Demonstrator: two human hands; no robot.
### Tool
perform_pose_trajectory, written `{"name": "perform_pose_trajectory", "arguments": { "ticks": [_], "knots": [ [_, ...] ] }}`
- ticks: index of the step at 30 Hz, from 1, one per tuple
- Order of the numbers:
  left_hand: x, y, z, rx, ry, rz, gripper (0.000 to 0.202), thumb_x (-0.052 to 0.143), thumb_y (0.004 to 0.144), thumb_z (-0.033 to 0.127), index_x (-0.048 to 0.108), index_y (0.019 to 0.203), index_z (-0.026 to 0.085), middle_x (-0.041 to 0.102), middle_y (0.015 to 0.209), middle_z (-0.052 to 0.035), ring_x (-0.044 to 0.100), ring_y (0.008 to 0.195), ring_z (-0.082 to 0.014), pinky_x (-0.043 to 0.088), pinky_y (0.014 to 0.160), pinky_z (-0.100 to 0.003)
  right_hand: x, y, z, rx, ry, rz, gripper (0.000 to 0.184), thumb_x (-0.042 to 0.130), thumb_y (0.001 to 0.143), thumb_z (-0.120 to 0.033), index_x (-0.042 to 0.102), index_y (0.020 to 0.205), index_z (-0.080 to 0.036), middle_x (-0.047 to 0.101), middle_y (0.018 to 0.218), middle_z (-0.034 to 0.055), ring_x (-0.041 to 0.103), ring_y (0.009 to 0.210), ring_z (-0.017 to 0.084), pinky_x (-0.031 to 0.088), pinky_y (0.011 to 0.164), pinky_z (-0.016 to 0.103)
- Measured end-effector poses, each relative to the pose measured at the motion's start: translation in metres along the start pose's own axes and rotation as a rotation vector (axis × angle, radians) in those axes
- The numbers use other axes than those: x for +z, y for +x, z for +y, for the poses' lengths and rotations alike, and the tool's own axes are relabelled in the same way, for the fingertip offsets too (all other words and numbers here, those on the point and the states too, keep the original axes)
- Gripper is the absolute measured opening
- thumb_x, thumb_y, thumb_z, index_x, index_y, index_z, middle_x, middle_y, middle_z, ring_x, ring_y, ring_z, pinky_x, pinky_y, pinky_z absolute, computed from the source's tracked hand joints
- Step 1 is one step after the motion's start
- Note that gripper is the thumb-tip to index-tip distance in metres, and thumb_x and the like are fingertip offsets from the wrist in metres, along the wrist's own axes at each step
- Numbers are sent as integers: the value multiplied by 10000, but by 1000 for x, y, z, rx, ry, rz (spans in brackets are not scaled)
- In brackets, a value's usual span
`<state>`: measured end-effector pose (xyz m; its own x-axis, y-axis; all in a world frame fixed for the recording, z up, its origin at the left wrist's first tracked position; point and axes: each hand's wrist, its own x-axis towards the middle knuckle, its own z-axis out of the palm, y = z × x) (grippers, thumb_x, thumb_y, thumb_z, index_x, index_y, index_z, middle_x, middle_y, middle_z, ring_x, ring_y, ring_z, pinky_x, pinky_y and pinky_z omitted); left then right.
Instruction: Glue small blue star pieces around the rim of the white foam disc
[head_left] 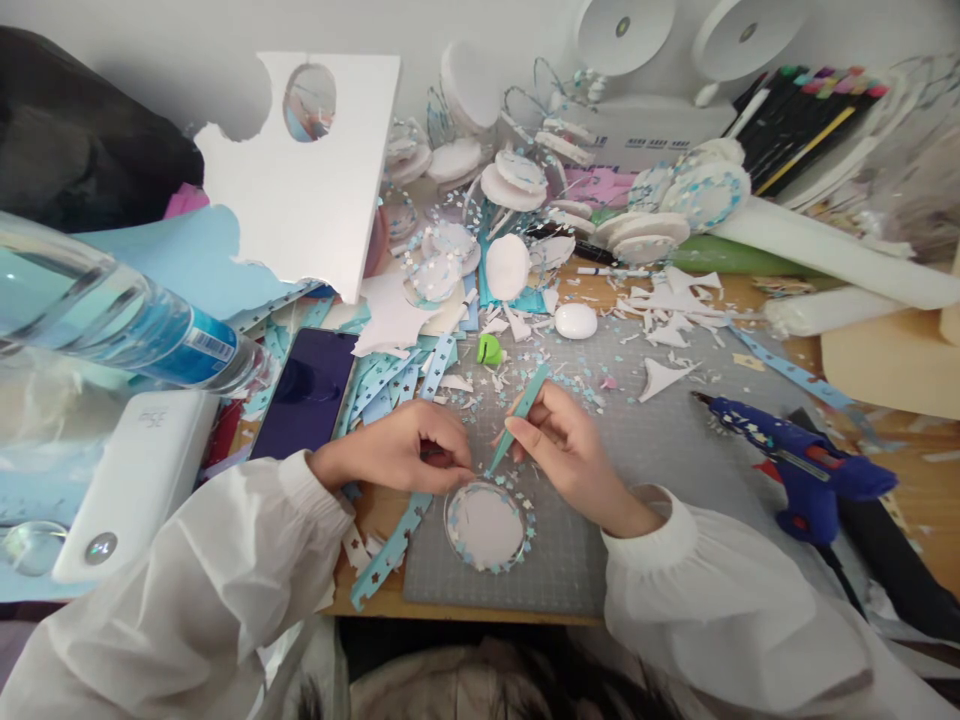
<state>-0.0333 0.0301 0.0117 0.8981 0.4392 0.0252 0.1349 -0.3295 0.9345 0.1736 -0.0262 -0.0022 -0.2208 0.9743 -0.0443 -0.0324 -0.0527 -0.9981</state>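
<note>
My right hand point(566, 450) grips teal tweezers point(525, 410), tips pointing down at the far rim of a round white disc point(491, 525). Small blue and teal stars ring the edge of this disc, which lies on a grey cutting mat point(510, 592). My left hand point(412, 445) is closed, thumb and forefinger together at the disc's upper left edge, close to the tweezer tips. What those fingers hold, if anything, is too small to make out. A blue strip with star-shaped holes point(394, 550) lies left of the disc.
To the right rests a blue glue gun point(806, 460). On the left are a phone point(306, 385), a white power bank point(139, 480) and a water bottle point(150, 320). Foam scraps point(667, 375) and loose stars litter the mat; several decorated discs point(517, 180) are piled behind.
</note>
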Motion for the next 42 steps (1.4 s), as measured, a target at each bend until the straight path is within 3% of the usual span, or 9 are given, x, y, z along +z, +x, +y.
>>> {"name": "perform_pose_trajectory", "arguments": {
  "ticks": [12,17,21,26,33,38,42],
  "knots": [
    [-1,2,0,42,24,-7,212,622,853,214,686,664,144,559,543,-11,449,551,-105,367,579,-240,0,0,2,16,-36,11,192,599,901,-357,498,827,-210,569,681,-24,555,573,101,452,538,236],
    [0,1,0,24,19,-6,202,625,854,216,687,679,135,557,562,-14,456,556,-105,363,569,-237,-4,2,0,-15,74,8,156,606,900,-355,539,860,-219,637,725,-16,571,575,99,468,544,238],
    [0,1,-1,16,15,-8,185,629,852,210,696,696,138,566,578,-17,461,563,-105,365,564,-231,-17,6,-2,-108,185,123,80,605,908,-323,585,921,-246,666,755,-23,590,602,103,482,578,246],
    [-1,1,-1,11,5,-9,168,641,854,215,716,723,140,593,598,-26,482,576,-107,379,578,-232,-24,11,-9,-133,232,297,93,660,862,-323,604,860,-248,683,771,-15,586,619,113,491,573,259],
    [-1,1,-5,10,-18,1,134,695,832,229,736,743,137,600,601,-24,496,598,-108,379,589,-228,-22,11,-14,-148,291,307,106,688,838,-305,604,885,-261,710,864,-9,645,779,136,526,677,283],
    [0,0,-2,-52,-135,76,248,796,727,318,688,618,123,487,534,23,398,530,-83,315,506,-222,-20,9,-18,-160,316,222,148,712,824,-295,584,887,-259,718,919,-6,665,832,140,548,747,300],
    [1,-1,1,-47,-201,290,223,825,688,318,714,677,125,469,547,33,358,518,-77,281,487,-225,-18,6,-18,-184,322,147,142,710,828,-274,588,898,-259,724,962,-3,677,851,141,558,819,330]
  ]
}}
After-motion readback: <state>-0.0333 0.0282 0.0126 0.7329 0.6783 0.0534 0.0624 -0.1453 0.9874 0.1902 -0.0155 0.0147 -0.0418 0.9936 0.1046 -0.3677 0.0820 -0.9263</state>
